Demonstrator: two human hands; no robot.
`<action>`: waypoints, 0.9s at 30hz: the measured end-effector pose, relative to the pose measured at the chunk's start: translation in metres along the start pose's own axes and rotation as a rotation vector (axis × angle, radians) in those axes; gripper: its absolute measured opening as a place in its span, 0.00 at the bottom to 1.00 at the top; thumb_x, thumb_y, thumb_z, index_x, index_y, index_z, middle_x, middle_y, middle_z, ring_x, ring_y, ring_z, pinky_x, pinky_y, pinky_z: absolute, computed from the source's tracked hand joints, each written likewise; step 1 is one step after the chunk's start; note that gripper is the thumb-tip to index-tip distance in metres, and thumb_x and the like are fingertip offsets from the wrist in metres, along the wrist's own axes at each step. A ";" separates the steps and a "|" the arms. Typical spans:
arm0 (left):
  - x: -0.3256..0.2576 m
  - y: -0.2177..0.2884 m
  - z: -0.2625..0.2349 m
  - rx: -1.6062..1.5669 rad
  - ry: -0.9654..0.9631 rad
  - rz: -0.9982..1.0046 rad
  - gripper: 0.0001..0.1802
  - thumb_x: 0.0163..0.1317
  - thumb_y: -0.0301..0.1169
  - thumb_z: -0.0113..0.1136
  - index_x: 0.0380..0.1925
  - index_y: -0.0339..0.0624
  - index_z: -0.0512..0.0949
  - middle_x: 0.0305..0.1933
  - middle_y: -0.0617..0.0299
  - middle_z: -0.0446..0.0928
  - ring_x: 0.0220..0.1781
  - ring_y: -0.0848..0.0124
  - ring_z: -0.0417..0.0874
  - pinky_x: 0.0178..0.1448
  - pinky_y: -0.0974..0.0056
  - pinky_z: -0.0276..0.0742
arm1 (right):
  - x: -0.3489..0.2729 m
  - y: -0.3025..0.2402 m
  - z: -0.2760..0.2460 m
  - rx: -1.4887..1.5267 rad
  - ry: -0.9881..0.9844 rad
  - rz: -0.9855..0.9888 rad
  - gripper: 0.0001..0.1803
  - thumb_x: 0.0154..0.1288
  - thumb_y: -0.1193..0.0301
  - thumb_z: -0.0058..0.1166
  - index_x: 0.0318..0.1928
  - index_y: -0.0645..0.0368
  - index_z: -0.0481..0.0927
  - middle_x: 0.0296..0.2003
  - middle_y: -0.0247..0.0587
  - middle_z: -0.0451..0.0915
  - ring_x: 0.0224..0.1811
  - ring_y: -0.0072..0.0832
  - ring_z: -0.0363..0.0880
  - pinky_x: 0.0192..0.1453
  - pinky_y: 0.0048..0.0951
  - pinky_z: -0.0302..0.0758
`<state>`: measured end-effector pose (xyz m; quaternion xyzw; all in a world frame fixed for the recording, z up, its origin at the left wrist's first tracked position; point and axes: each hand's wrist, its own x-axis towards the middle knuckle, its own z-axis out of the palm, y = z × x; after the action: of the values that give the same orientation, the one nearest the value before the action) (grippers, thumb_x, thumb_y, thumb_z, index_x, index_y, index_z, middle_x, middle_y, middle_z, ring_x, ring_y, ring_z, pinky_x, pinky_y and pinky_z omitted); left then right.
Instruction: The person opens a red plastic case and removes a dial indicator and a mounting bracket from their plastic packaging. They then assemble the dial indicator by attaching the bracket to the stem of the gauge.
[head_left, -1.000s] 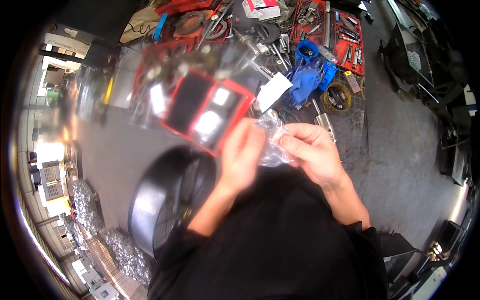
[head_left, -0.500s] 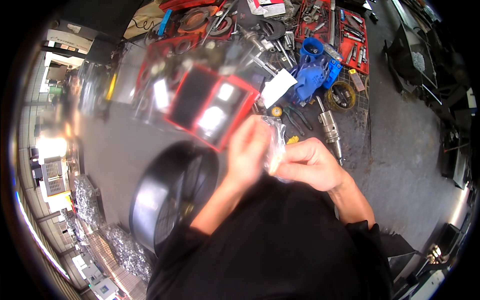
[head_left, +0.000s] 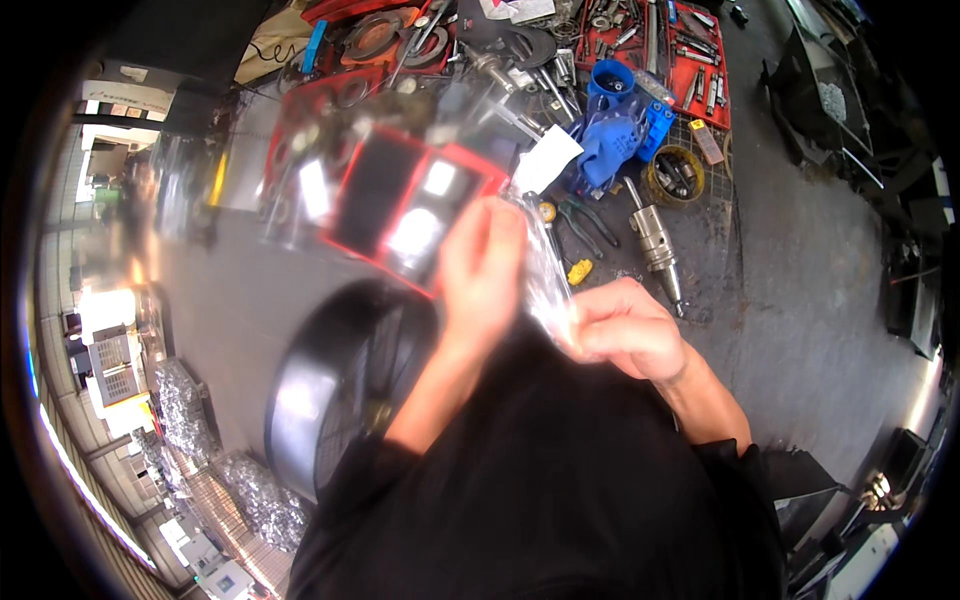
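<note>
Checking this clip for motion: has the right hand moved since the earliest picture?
Yes. Against the metal tool holder, the right hand has moved lower in the view, toward the wearer.

Workshop with pliers (head_left: 603, 227), toolholder (head_left: 655, 240)

Two hands: left hand (head_left: 483, 265), right hand (head_left: 635, 330). One clear film (head_left: 545, 285). At one o'clock, one white card (head_left: 548, 160), one blue cup (head_left: 606, 97). At two o'clock, one pliers (head_left: 601, 226), one toolholder (head_left: 655, 240), one yellow tub (head_left: 650, 186). At eight o'clock, one black drum (head_left: 305, 400), two silvery heaps (head_left: 185, 410). Between one and two, small tools (head_left: 712, 92) too crowded to count.
</note>
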<state>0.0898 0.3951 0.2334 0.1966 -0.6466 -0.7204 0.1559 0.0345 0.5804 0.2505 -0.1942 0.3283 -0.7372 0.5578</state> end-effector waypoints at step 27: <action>-0.010 0.000 -0.002 -0.326 -0.197 -0.456 0.10 0.71 0.33 0.64 0.45 0.38 0.81 0.41 0.64 0.83 0.38 0.77 0.82 0.44 0.69 0.77 | 0.007 0.000 -0.004 -0.061 0.689 -0.244 0.08 0.73 0.75 0.59 0.36 0.54 0.73 0.33 0.33 0.84 0.26 0.11 0.73 0.27 0.15 0.69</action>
<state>0.0989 0.3983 0.2345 0.2383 -0.4734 -0.8468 -0.0441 0.0298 0.5744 0.2472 0.0111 0.4932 -0.8101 0.3166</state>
